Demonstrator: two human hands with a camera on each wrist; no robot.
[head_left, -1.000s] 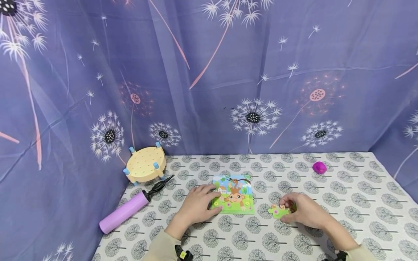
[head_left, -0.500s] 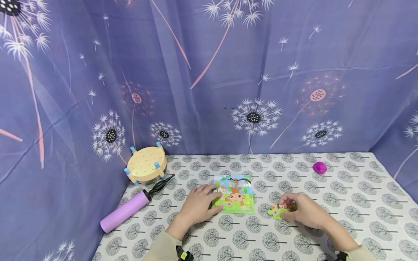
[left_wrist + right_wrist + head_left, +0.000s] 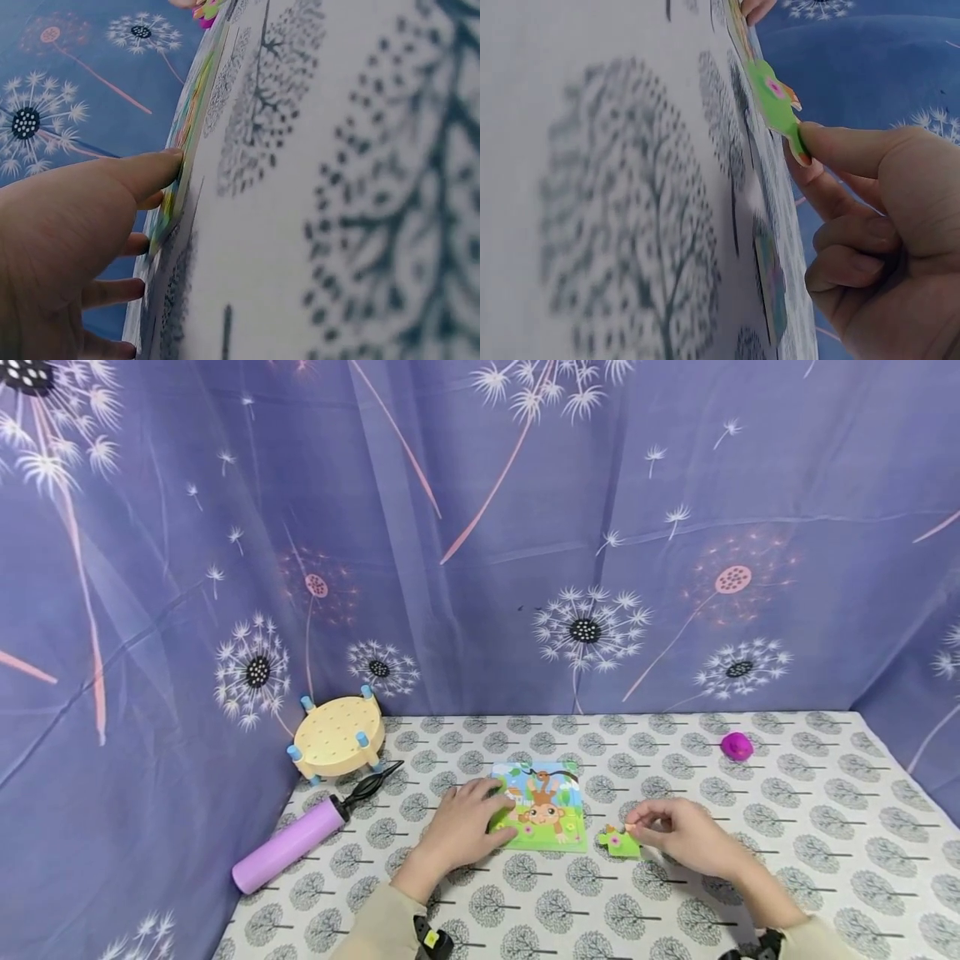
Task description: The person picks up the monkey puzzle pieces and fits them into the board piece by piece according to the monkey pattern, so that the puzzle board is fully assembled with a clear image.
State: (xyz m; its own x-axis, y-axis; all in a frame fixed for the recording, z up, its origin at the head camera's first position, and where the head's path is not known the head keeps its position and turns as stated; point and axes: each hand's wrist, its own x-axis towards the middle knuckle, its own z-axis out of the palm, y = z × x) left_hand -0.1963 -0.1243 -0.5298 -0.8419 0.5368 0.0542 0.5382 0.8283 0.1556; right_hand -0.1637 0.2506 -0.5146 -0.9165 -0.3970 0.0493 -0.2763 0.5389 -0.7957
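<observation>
A jigsaw puzzle (image 3: 544,806) with a monkey picture lies flat on the table in the head view. My left hand (image 3: 467,823) rests at its left side, fingers spread and thumb touching the edge, as the left wrist view also shows. To the right of the puzzle, my right hand (image 3: 684,835) pinches a green puzzle piece (image 3: 622,842) with a pink flower between thumb and index finger. In the right wrist view that puzzle piece (image 3: 774,105) is tilted, and its other fingers are curled. Another flat piece (image 3: 771,289) lies on the cloth beneath that hand.
A small magenta object (image 3: 737,746) sits at the back right. At the left stand a round yellow piece with blue legs (image 3: 337,737), legs up, and a purple hand pump (image 3: 288,845) with a black nozzle. Dandelion-print curtains (image 3: 480,610) border the tree-patterned tablecloth (image 3: 817,827).
My right hand has shifted a little left, carrying the green puzzle piece closer to the puzzle. My left hand keeps its place at the puzzle's left side.
</observation>
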